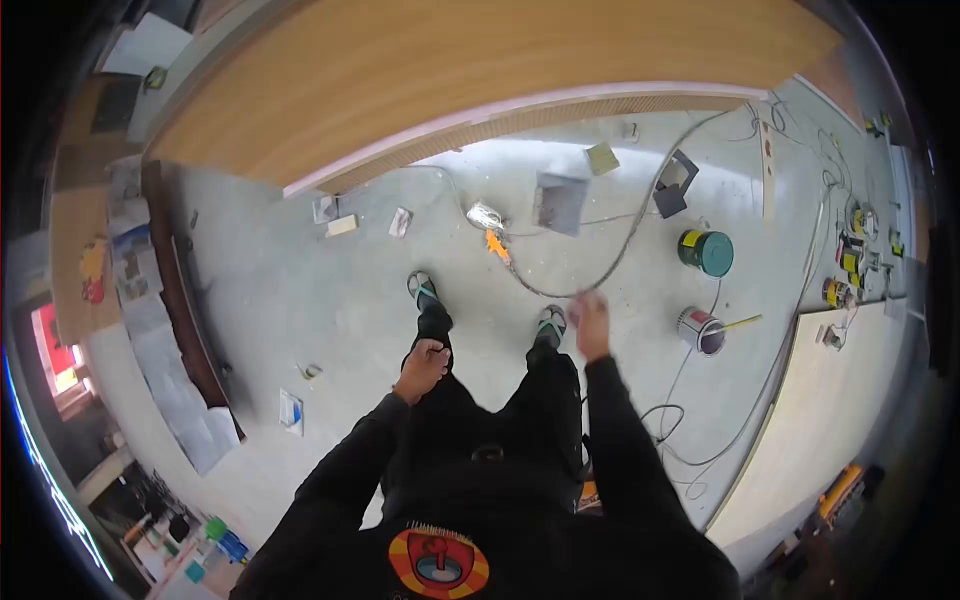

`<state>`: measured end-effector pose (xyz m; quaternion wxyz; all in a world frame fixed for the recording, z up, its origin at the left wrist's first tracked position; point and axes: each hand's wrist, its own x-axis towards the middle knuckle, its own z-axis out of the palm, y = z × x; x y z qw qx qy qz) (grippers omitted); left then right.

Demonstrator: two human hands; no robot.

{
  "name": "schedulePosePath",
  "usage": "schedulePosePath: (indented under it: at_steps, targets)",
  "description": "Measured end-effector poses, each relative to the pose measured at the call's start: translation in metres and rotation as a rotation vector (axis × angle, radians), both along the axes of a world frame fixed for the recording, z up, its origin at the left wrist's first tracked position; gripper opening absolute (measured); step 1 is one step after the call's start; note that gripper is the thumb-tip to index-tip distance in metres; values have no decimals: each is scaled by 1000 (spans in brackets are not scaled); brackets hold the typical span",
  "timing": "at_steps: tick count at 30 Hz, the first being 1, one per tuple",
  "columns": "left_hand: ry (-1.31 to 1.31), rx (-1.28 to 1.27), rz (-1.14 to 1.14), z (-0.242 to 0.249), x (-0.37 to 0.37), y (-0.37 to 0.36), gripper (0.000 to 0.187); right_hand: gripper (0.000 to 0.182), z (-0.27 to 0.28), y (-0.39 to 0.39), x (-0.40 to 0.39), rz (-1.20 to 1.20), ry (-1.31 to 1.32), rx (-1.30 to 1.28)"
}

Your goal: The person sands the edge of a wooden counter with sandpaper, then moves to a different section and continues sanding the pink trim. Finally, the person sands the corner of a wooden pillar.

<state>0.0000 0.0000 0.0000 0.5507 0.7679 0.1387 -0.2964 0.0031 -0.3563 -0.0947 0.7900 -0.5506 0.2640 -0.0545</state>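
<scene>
My left hand [425, 366] hangs in front of my left thigh, fingers curled into a loose fist, with nothing showing in it. Lower right of centre, my right hand [591, 322] is smeared by motion, so I cannot tell how its fingers stand. Just beyond it, a dark cable [545, 292] loops over the grey floor and overlaps the fingertips in this view. An orange connector [497, 246] on that cable lies ahead of my feet, beside a bundle of white cord [485, 216].
A large wooden panel [480, 60] spans the far side. To the right stand a green can [707, 253] and an open paint can [703, 331] with a stick across it. Loose sheets [560, 203] and cables lie about the floor. A pale board [815, 410] sits at right.
</scene>
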Motion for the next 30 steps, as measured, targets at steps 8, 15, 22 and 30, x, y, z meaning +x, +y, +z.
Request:
schedulePosePath:
  at_steps: [8, 15, 22, 30]
  targets:
    - [147, 303, -572, -146, -52, 165, 15, 36, 50, 205, -279, -67, 760, 180]
    - [69, 761, -572, -313, 60, 209, 17, 32, -23, 258, -224, 209, 809, 245]
    - [-122, 895, -274, -449, 112, 187, 44, 28, -55, 262, -170, 331, 923, 310]
    - [144, 1280, -251, -578, 161, 216, 67, 30, -55, 234, -141, 65, 813, 754]
